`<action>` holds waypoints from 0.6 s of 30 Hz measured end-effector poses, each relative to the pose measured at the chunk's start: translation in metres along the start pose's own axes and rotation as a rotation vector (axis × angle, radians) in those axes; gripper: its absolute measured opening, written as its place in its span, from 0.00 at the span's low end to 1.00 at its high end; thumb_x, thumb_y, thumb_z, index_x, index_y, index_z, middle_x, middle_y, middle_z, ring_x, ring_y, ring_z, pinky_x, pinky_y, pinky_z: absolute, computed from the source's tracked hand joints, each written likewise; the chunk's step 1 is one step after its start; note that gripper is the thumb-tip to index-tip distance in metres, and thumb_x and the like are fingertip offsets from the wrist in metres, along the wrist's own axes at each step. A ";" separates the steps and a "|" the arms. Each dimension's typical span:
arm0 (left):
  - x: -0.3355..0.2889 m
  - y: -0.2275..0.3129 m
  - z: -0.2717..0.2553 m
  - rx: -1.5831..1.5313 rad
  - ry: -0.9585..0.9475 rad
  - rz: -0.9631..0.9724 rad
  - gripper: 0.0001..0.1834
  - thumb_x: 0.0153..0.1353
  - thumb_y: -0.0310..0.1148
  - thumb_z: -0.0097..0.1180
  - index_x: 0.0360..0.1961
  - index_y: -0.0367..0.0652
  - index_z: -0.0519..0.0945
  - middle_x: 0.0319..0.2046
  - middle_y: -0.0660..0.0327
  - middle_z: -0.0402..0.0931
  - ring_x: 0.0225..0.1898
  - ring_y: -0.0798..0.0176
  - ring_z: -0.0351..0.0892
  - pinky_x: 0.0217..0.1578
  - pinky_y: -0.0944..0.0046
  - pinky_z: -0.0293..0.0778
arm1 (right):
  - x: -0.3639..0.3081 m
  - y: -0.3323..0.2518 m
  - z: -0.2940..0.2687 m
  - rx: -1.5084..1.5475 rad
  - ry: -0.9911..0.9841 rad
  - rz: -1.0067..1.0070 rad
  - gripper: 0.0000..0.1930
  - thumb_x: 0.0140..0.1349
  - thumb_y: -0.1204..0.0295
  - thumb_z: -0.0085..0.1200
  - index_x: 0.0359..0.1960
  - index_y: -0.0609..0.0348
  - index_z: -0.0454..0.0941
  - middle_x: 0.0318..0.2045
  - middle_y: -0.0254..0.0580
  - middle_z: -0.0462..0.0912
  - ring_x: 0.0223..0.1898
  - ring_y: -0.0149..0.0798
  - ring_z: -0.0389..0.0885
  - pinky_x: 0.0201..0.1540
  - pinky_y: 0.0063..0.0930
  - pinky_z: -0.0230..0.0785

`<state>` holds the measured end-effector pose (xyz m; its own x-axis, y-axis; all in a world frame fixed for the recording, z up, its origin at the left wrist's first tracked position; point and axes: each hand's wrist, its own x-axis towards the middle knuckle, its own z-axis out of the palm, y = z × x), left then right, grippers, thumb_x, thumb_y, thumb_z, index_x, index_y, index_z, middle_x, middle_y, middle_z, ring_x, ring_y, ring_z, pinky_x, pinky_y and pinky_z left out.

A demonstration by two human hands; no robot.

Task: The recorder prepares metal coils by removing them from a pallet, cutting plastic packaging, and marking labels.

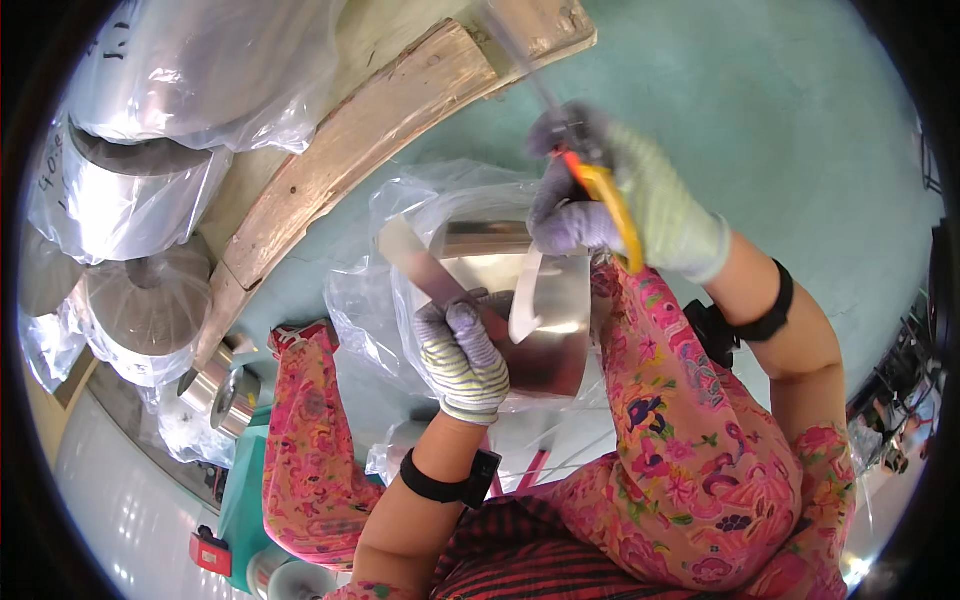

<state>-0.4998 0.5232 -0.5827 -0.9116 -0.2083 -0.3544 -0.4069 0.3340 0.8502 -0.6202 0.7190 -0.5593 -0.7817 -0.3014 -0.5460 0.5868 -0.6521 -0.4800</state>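
My left hand (465,355), in a striped, grey-palmed glove, is closed around a flat, shiny metal strip (415,258) that slants up to the left. Below it sits a wide coil of shiny metal (555,350), partly wrapped in clear plastic (365,310), between my knees. Raised at the upper right, my gloved right hand (610,190) grips a hand tool with a curved yellow handle (612,210) and dark front. A long, thin part points up from it, smeared by motion; its exact kind is unclear. Beneath that hand hangs a pale, curved strip (526,300).
A curved wooden beam (350,150) runs along the left. Beyond it stand several plastic-wrapped metal coils (140,200). Smaller metal rings (235,400) lie near a green box (250,480) at lower left. Cables and clutter (900,370) line the far right.
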 end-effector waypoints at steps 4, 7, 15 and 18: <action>-0.002 0.015 0.010 -0.074 0.009 -0.032 0.15 0.64 0.39 0.39 0.32 0.35 0.66 0.24 0.52 0.76 0.23 0.63 0.75 0.28 0.65 0.72 | 0.023 0.054 -0.056 -0.812 -0.180 0.053 0.15 0.52 0.77 0.55 0.41 0.65 0.65 0.22 0.41 0.73 0.23 0.31 0.75 0.29 0.22 0.71; -0.004 0.014 0.007 -0.156 -0.016 -0.047 0.16 0.65 0.41 0.37 0.32 0.37 0.65 0.24 0.51 0.74 0.22 0.61 0.73 0.26 0.63 0.73 | 0.039 0.060 -0.036 -0.055 0.197 0.572 0.12 0.55 0.76 0.50 0.41 0.63 0.68 0.25 0.41 0.72 0.24 0.31 0.74 0.28 0.24 0.71; -0.003 0.018 0.009 -0.163 -0.086 -0.053 0.21 0.64 0.48 0.37 0.34 0.36 0.64 0.33 0.46 0.75 0.29 0.58 0.77 0.31 0.60 0.74 | 0.043 0.118 -0.081 -1.001 -0.109 -0.178 0.22 0.49 0.66 0.58 0.42 0.64 0.66 0.33 0.55 0.78 0.35 0.54 0.77 0.37 0.41 0.70; -0.003 0.011 0.009 -0.134 -0.087 0.011 0.20 0.64 0.47 0.38 0.36 0.36 0.63 0.35 0.45 0.75 0.30 0.59 0.76 0.31 0.61 0.74 | 0.026 0.080 -0.043 -1.463 -0.013 -0.150 0.19 0.52 0.69 0.54 0.43 0.61 0.65 0.26 0.53 0.77 0.29 0.51 0.79 0.31 0.41 0.70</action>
<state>-0.5016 0.5357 -0.5758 -0.9198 -0.1228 -0.3725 -0.3909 0.2087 0.8964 -0.5851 0.6890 -0.6415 -0.8504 -0.3071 -0.4273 0.1821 0.5901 -0.7865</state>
